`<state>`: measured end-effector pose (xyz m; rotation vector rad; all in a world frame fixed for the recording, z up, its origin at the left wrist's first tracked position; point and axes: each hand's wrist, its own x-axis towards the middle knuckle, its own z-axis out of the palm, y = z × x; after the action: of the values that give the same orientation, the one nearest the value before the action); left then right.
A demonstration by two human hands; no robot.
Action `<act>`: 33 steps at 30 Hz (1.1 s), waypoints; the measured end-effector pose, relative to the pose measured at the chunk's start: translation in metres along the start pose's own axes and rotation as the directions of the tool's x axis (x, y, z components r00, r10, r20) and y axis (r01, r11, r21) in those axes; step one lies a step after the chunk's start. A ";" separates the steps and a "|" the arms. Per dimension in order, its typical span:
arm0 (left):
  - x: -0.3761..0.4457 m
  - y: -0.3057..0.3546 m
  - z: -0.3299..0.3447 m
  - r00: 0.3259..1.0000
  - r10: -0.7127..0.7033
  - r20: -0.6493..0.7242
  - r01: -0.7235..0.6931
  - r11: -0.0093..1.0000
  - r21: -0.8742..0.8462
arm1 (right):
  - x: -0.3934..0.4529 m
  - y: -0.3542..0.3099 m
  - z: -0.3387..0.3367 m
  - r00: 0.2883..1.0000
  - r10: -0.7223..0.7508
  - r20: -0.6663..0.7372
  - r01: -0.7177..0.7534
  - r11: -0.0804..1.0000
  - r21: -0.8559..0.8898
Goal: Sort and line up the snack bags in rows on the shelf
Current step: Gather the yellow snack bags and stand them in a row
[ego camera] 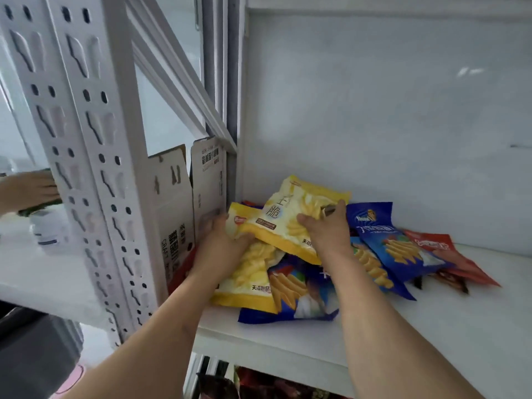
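Observation:
A loose pile of snack bags lies on the white shelf (431, 326), near its left rear corner. On top is a yellow bag (288, 217), tilted up off the pile. My left hand (221, 243) grips its left edge, and my right hand (328, 226) grips its right side with the fingers curled over the top. Under it lies a second yellow bag (253, 277). Blue bags (391, 243) with fry pictures fan out to the right and front, and a red bag (443, 249) lies at the far right of the pile.
A white perforated upright post (95, 174) stands at the left. Behind it sit opened white cardboard boxes (184, 208). Another person's hand (28, 191) holds a green item at the far left. Dark snack bags (259, 384) show on the shelf below.

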<state>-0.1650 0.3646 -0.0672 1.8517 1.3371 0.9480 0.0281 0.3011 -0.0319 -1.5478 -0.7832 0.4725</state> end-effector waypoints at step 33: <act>-0.039 0.056 -0.019 0.814 -0.207 0.542 0.449 0.817 -0.362 | -0.019 0.004 -0.116 0.950 0.284 0.131 -0.313 0.855 0.413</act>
<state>-0.1622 0.3142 -0.0181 1.2856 0.9626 0.5080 0.0969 0.2062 -0.0222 -1.2407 -0.4422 0.8706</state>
